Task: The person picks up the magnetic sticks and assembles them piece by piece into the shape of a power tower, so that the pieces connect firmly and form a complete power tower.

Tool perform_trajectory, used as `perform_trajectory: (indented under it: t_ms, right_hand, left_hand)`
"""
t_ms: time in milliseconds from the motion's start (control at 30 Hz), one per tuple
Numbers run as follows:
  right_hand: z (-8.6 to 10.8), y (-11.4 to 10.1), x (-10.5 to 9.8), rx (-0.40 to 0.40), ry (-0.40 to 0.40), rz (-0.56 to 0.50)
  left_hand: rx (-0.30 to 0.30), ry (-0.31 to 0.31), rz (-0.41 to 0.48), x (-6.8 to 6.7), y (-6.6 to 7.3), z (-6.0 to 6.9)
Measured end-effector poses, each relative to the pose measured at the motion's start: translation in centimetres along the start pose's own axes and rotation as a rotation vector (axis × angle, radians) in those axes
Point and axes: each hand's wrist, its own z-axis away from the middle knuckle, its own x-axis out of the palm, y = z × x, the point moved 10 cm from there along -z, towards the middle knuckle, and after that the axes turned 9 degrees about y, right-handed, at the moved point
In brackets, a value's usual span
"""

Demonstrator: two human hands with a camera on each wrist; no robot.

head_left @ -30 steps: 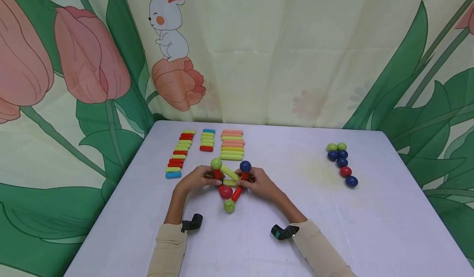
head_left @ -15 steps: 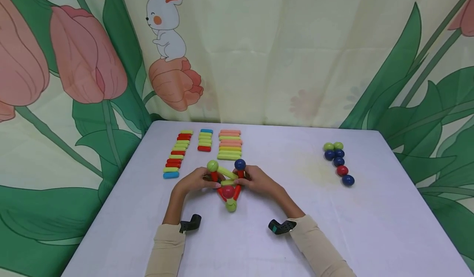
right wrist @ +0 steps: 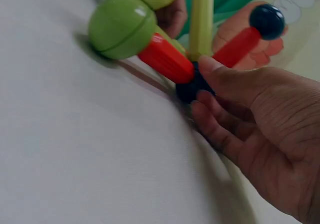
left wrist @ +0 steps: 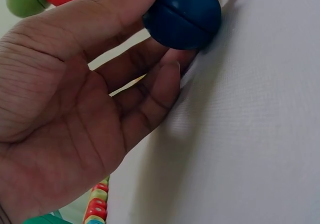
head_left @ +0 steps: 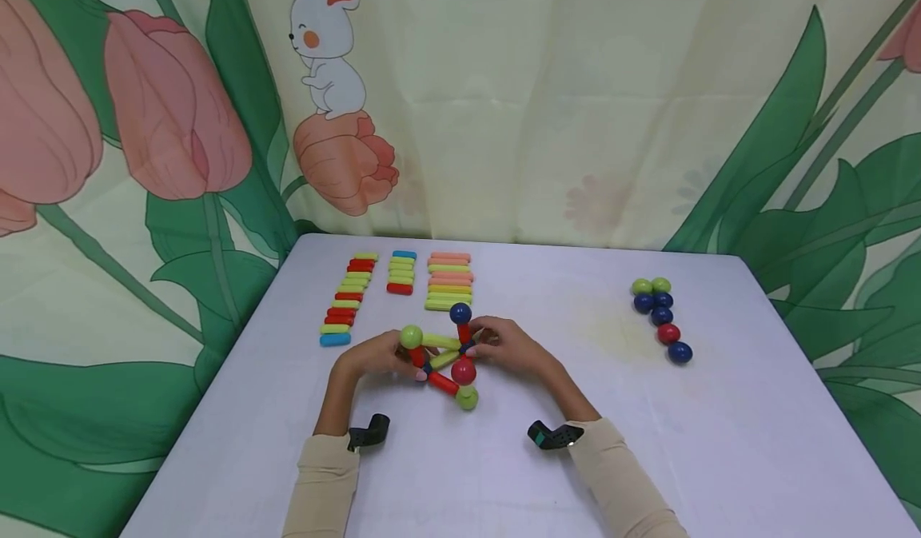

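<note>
A ball-and-stick toy structure [head_left: 444, 383] of red and light green rods joined by balls stands near the middle of the table, between both hands. My left hand [head_left: 377, 354] holds its left corner; in the left wrist view, thumb and fingers grip a dark blue ball [left wrist: 182, 17]. My right hand [head_left: 512, 348] pinches another dark blue ball [right wrist: 187, 90] at the right corner. Upright red rods beside the hands carry a green ball [head_left: 412, 336] on the left and a blue ball [head_left: 460, 312] on the right. A red ball [head_left: 464, 372] sits above the front green ball [head_left: 467, 397].
Behind the left hand lie a long column of short rods [head_left: 348, 296], a shorter column [head_left: 401, 273] and a stack of longer rods [head_left: 450, 281]. Several loose balls [head_left: 662, 316] form a line at the right. A printed curtain [head_left: 532, 106] hangs beyond the table's back edge.
The structure has turned between the hands: its front green ball has swung right and its upper blue ball slightly left and back. The left hand has shifted slightly toward the front.
</note>
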Motion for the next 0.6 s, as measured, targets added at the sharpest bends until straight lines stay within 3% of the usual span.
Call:
perform_trajectory:
  t_ms: [100,200,267,333,500,600]
  right_hand:
    - [-0.3,1.4,-0.6,0.094,-0.012,-0.125]
    - [-1.1,1.9,-1.5,0.129,0.067,-0.129]
    - [-1.7,1.6,-1.9,0.103,0.12,-0.046]
    - [-2.4,1.0,-1.8,0.056,0.141,0.108]
    - [-3.6,0.4,-0.9,0.016,0.127,0.432]
    - [-4.0,0.3,-0.8,0.025,0.157,0.494]
  left_hand:
    - [-0.007,-0.009,-0.011,0.0,0.1,0.0]
    - [-0.024,0.0,-0.021,-0.1,0.2,0.1]
    - [-0.036,0.004,-0.03,-0.3,0.0,0.1]
    - [-0.04,-0.005,-0.038,-0.3,-0.2,0.1]
    - [-0.021,-0.095,-0.017,0.1,-0.6,0.5]
    - [-0.022,-0.13,-0.008,0.0,-1.0,1.0]
